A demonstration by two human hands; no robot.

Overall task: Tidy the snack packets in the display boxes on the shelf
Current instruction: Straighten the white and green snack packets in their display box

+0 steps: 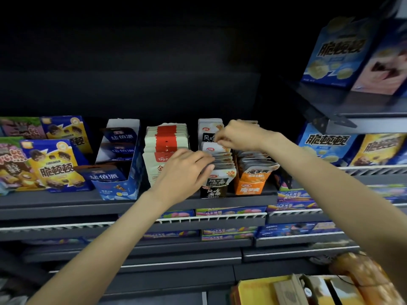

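Observation:
A black display box (213,192) on the dark shelf (66,204) holds a row of white and black snack packets (222,160). My left hand (184,170) presses its fingers against the left side of that row, near the front. My right hand (239,134) reaches over the back of the row and pinches the top edge of a packet there. An orange display box (248,187) with orange packets stands just to the right. To the left stand a stack of white and red packets (166,142) and a blue display box (123,188).
Blue and yellow snack cartons (51,166) fill the shelf's left end. More blue and yellow cartons (328,143) stand at the right, and two (339,53) on an upper shelf. Lower shelves carry flat colourful boxes (231,211). A yellow crate (255,289) sits at bottom right.

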